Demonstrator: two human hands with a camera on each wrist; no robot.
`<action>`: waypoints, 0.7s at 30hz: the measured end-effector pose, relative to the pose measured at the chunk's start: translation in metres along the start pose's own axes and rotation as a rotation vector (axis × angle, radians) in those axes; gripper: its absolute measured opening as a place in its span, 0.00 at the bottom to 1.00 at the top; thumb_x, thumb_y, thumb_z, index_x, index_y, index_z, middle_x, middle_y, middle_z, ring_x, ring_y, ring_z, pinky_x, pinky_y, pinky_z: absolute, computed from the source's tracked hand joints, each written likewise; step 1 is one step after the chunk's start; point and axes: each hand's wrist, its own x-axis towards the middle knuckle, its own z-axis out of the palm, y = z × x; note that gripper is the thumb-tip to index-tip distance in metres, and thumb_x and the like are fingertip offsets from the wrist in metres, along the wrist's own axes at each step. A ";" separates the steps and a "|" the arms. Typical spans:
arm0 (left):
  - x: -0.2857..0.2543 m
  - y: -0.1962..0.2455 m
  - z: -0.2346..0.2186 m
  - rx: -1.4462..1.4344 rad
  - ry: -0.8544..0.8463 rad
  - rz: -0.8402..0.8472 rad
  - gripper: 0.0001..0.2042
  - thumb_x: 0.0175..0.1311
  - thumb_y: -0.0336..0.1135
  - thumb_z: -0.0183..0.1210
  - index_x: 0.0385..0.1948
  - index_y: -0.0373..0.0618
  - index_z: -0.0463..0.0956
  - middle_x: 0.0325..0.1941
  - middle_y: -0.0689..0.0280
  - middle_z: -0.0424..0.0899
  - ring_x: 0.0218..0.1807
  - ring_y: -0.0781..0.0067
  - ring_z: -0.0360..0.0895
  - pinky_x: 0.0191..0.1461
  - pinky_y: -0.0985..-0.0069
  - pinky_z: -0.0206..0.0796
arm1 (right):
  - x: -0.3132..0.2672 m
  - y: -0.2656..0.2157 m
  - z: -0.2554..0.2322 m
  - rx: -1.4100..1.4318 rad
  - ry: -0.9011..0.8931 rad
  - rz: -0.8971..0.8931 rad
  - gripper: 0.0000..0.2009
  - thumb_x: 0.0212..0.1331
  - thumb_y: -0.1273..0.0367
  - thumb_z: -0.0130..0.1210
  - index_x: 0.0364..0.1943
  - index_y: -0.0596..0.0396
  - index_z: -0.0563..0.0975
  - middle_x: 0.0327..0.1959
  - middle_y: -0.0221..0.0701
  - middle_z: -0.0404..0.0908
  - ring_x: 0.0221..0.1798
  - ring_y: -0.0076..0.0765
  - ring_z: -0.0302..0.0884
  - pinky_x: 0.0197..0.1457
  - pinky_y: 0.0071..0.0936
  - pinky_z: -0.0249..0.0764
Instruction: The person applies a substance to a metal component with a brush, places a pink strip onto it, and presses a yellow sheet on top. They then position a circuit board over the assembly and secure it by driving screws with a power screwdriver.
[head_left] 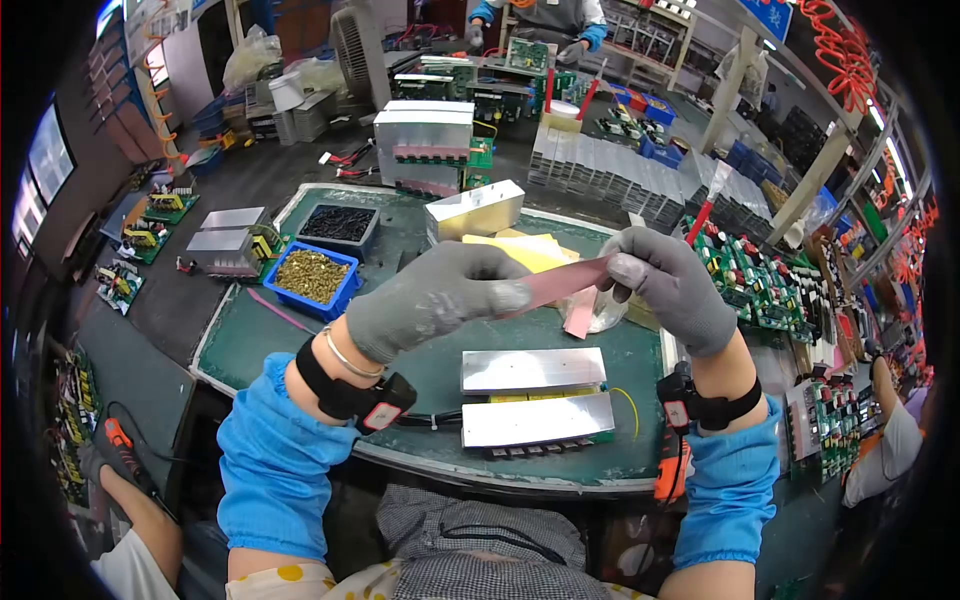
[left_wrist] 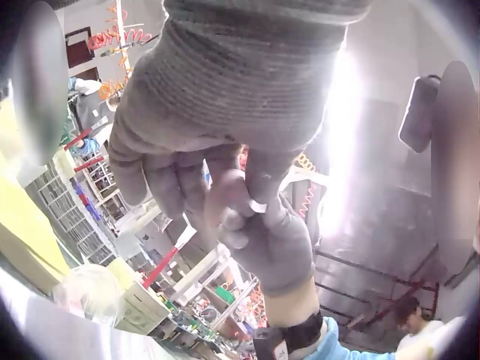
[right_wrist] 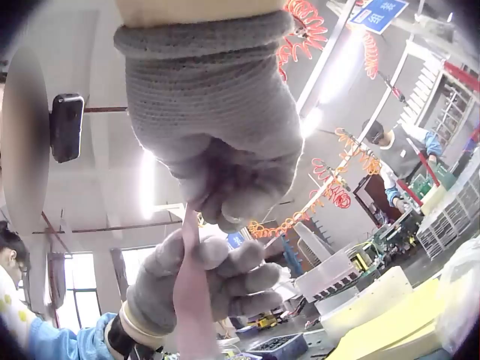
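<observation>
A thin pink strip (head_left: pixel 565 283) is stretched between my two grey-gloved hands, above the green-topped bench. My left hand (head_left: pixel 430 300) pinches its left end between thumb and fingers. The other end is pinched by my right hand (head_left: pixel 680 290), with the fingers bent in. In the right wrist view the strip (right_wrist: pixel 193 300) hangs down from the right hand, past the left hand's fingers. Below the hands lies a circuit board assembly with two silver metal plates (head_left: pixel 535 420) and a yellow wire. Behind the strip are yellow sheets (head_left: pixel 520 248) and another pink piece (head_left: pixel 579 313).
A blue bin of brass-coloured parts (head_left: pixel 312 278) and a bin of black parts (head_left: pixel 340 224) stand at the left. An upright silver block (head_left: pixel 475 210) is behind the hands. Green circuit boards (head_left: pixel 750 275) line the right side. Another person (head_left: pixel 540 20) works across the bench.
</observation>
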 end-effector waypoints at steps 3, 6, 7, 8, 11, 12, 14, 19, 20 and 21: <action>-0.005 -0.023 -0.009 0.063 0.121 -0.022 0.16 0.65 0.44 0.64 0.40 0.38 0.82 0.33 0.70 0.81 0.39 0.79 0.73 0.46 0.77 0.67 | 0.005 0.022 0.003 0.089 -0.017 0.103 0.09 0.69 0.67 0.53 0.42 0.59 0.79 0.32 0.26 0.82 0.35 0.19 0.78 0.42 0.20 0.75; -0.008 -0.028 -0.012 0.048 0.133 -0.066 0.15 0.65 0.43 0.63 0.42 0.38 0.82 0.35 0.68 0.81 0.41 0.79 0.73 0.49 0.77 0.66 | 0.011 0.038 0.005 0.161 -0.100 0.117 0.08 0.69 0.69 0.53 0.43 0.60 0.79 0.33 0.26 0.82 0.36 0.20 0.78 0.43 0.20 0.75; -0.008 -0.028 -0.012 0.059 0.135 -0.073 0.15 0.65 0.43 0.64 0.41 0.39 0.81 0.36 0.70 0.80 0.41 0.80 0.73 0.48 0.78 0.66 | 0.013 0.040 0.006 0.168 -0.100 0.135 0.09 0.69 0.67 0.53 0.43 0.60 0.79 0.33 0.27 0.82 0.35 0.20 0.78 0.42 0.20 0.75; -0.007 -0.026 -0.012 0.070 0.136 -0.078 0.14 0.64 0.43 0.65 0.41 0.41 0.81 0.36 0.71 0.80 0.40 0.81 0.72 0.46 0.79 0.65 | 0.014 0.043 0.006 0.173 -0.099 0.153 0.11 0.68 0.66 0.54 0.42 0.60 0.79 0.33 0.28 0.82 0.34 0.20 0.77 0.41 0.20 0.75; -0.004 -0.027 -0.013 0.063 0.098 -0.069 0.14 0.64 0.42 0.64 0.43 0.42 0.79 0.38 0.71 0.79 0.42 0.81 0.72 0.46 0.79 0.65 | 0.013 0.045 0.005 0.186 -0.116 0.195 0.09 0.69 0.67 0.54 0.43 0.60 0.79 0.34 0.28 0.82 0.36 0.20 0.78 0.42 0.21 0.75; -0.003 -0.028 -0.013 0.055 0.079 -0.064 0.14 0.65 0.42 0.64 0.44 0.42 0.79 0.39 0.71 0.79 0.43 0.81 0.73 0.47 0.79 0.66 | 0.012 0.044 0.004 0.191 -0.124 0.208 0.08 0.69 0.68 0.53 0.43 0.59 0.79 0.35 0.27 0.82 0.37 0.19 0.79 0.43 0.21 0.75; -0.004 -0.033 -0.016 -0.089 0.034 -0.027 0.15 0.66 0.42 0.63 0.46 0.41 0.78 0.40 0.70 0.79 0.46 0.80 0.74 0.50 0.79 0.68 | 0.012 0.043 0.003 0.151 -0.146 0.212 0.09 0.68 0.67 0.54 0.43 0.60 0.79 0.35 0.28 0.82 0.38 0.22 0.79 0.44 0.23 0.76; -0.005 -0.032 -0.015 -0.232 0.055 0.021 0.13 0.69 0.39 0.60 0.47 0.40 0.77 0.40 0.68 0.81 0.47 0.79 0.77 0.53 0.78 0.71 | 0.019 0.046 0.013 -0.240 -0.016 -0.046 0.17 0.64 0.63 0.59 0.51 0.61 0.76 0.40 0.37 0.82 0.46 0.33 0.80 0.50 0.29 0.77; -0.008 -0.023 -0.014 -0.174 0.062 0.005 0.12 0.69 0.37 0.59 0.46 0.40 0.78 0.39 0.68 0.81 0.45 0.80 0.76 0.51 0.79 0.70 | 0.020 0.039 0.019 -0.231 0.017 -0.113 0.20 0.63 0.62 0.60 0.53 0.61 0.75 0.42 0.39 0.81 0.48 0.35 0.80 0.52 0.30 0.77; -0.009 -0.016 -0.014 -0.116 0.069 -0.011 0.10 0.69 0.36 0.59 0.45 0.40 0.80 0.38 0.68 0.81 0.43 0.81 0.76 0.49 0.80 0.70 | 0.022 0.029 0.025 -0.222 0.050 -0.179 0.23 0.62 0.60 0.62 0.55 0.60 0.74 0.44 0.41 0.81 0.50 0.37 0.80 0.53 0.31 0.76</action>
